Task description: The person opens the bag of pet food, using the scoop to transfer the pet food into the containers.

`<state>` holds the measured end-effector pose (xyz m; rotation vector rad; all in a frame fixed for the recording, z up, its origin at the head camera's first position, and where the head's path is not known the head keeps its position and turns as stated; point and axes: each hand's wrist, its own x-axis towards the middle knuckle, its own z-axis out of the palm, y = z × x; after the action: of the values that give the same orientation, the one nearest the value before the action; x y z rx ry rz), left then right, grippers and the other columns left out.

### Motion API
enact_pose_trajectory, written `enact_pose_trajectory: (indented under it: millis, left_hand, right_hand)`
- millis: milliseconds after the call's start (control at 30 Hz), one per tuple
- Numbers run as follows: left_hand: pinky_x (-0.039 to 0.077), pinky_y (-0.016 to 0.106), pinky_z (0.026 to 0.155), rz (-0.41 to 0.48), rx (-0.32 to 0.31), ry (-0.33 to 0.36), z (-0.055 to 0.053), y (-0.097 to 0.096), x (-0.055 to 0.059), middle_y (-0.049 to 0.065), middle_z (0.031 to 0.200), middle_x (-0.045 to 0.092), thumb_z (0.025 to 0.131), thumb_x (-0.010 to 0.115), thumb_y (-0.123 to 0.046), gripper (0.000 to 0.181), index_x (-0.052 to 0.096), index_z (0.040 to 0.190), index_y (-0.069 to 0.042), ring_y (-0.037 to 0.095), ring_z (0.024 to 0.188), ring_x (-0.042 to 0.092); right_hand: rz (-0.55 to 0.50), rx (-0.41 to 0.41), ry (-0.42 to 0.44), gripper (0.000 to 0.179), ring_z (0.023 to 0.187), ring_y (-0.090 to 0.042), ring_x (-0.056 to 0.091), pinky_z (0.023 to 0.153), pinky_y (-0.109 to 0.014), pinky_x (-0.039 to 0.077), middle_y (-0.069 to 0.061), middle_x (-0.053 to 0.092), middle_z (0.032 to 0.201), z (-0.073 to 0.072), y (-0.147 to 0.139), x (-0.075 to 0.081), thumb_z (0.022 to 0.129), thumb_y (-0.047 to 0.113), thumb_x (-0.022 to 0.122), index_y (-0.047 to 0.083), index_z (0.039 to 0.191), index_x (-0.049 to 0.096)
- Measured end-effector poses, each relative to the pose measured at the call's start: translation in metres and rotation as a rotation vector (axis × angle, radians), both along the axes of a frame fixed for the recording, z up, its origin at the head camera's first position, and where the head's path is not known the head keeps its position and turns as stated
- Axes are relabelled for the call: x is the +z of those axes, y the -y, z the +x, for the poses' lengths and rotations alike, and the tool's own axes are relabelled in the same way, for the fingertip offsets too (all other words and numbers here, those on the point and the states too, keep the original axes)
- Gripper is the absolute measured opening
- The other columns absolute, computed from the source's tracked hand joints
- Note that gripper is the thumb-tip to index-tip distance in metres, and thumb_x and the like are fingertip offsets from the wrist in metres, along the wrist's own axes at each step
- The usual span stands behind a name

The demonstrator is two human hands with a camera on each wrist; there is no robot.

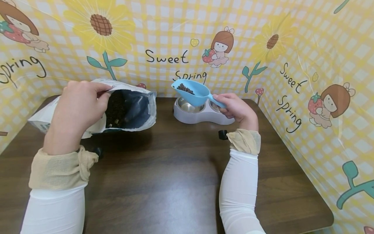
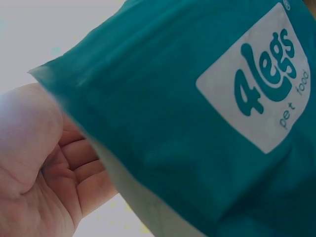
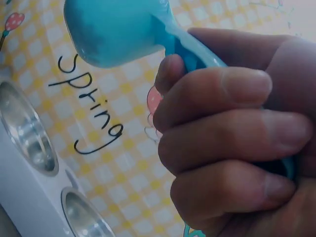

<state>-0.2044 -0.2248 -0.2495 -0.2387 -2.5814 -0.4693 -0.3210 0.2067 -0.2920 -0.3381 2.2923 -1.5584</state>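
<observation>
My left hand point(image 1: 79, 110) pinches the upper rim of an opened pet food bag point(image 1: 150, 110), whose mouth faces right. Dark kibble point(image 1: 116, 109) lies inside it. The teal face of the bag point(image 2: 148, 98) with its "4Legs pet food" label fills much of the left wrist view. In my right hand point(image 1: 236, 109) I grip the handle of a light blue scoop point(image 1: 201, 92), fingers curled round it in the right wrist view. A small heap of brown kibble point(image 1: 184, 88) sits in the scoop. Below the scoop stands a double pet bowl point(image 1: 187, 117) with two metal dishes.
The brown wooden table point(image 1: 152, 182) extends in front of the bag and bowl. A yellow checked cloth point(image 1: 163, 32) printed with flowers and figures hangs along the back and right side. Both wrists carry beige wraps point(image 1: 246, 141) with small black pieces point(image 1: 223, 134) beside them.
</observation>
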Motion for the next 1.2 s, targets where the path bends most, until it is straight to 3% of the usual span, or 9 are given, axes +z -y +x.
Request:
enact_pose_trajectory:
  millis: [167,400,700,933,1200]
  left_hand:
    - [0.053,0.066,0.072,0.006,0.001,0.007,-0.001,-0.001,0.0,0.032,0.105,0.079,0.102,0.061,-0.008,0.03,0.081,0.123,0.001,0.056,0.079,0.071]
    - [0.054,0.068,0.074,0.006,-0.004,-0.006,-0.001,-0.001,-0.001,0.031,0.104,0.08,0.102,0.061,-0.007,0.029,0.081,0.122,0.0,0.057,0.078,0.07]
    - [0.053,0.063,0.068,0.0,-0.012,-0.018,-0.001,0.0,-0.001,0.031,0.101,0.08,0.101,0.061,-0.006,0.029,0.082,0.12,0.001,0.051,0.069,0.069]
    - [0.054,0.07,0.078,0.01,0.001,0.033,-0.001,-0.001,-0.001,0.032,0.11,0.079,0.103,0.061,-0.008,0.03,0.08,0.123,0.001,0.06,0.087,0.071]
    - [0.054,0.068,0.073,0.011,-0.005,0.012,-0.001,0.0,-0.001,0.032,0.108,0.079,0.103,0.061,-0.007,0.029,0.081,0.122,0.001,0.057,0.08,0.071]
  right_hand:
    - [0.04,-0.059,-0.004,0.038,0.048,-0.005,0.029,0.048,-0.021,0.025,0.009,0.04,0.057,-0.003,-0.003,-0.004,0.115,0.037,0.05,0.014,0.087,0.063]
    - [0.145,-0.144,-0.015,0.037,0.05,-0.006,0.031,0.051,-0.023,0.026,0.01,0.043,0.057,-0.006,-0.003,-0.009,0.114,0.042,0.053,0.008,0.103,0.065]
    - [0.338,-0.21,-0.044,0.049,0.052,-0.01,0.034,0.052,-0.026,0.03,0.007,0.046,0.058,-0.015,-0.002,-0.018,0.114,0.045,0.051,0.0,0.115,0.071]
    - [0.409,-0.22,-0.034,0.051,0.052,-0.011,0.036,0.054,-0.027,0.031,0.006,0.047,0.057,-0.02,0.0,-0.024,0.114,0.047,0.05,-0.001,0.113,0.067]
    - [0.515,-0.231,-0.142,0.05,0.053,-0.012,0.037,0.054,-0.029,0.03,0.007,0.044,0.053,-0.021,0.011,-0.021,0.112,0.043,0.053,-0.001,0.105,0.074]
